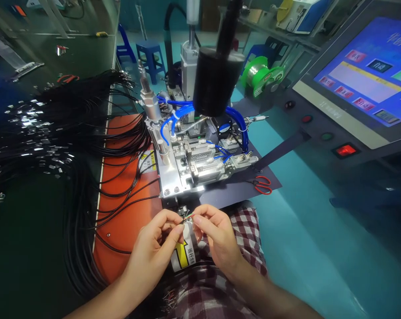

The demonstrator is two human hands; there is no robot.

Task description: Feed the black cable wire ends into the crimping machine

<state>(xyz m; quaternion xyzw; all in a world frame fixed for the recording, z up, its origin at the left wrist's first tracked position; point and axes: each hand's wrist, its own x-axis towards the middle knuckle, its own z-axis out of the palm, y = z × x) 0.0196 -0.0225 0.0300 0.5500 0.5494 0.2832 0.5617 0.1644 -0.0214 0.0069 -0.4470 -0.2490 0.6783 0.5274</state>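
At the front edge of the machine, my left hand (pixel 158 241) pinches the end of a thin dark cable between thumb and forefinger. Fine coloured wires (pixel 188 216), red and green among them, stick out from that end. My right hand (pixel 216 228) is closed on the tips of these wires, with its thumb against the forefinger. Just beyond the fingertips sits a small metal fixture (pixel 183 210) of the machine (pixel 173 173). Under the hands shows a white label with a yellow arrow (pixel 183 254). The fingers partly hide the wires and the cable.
Many black cables with shiny connectors (pixel 37 119) lie on the left, some crossing the orange plate (pixel 127 212). Red-handled scissors (pixel 262 185) rest on the dark plate at right. A black lamp-like cylinder (pixel 216 82), a green solder spool (pixel 262 75) and a touchscreen (pixel 369 75) stand beyond.
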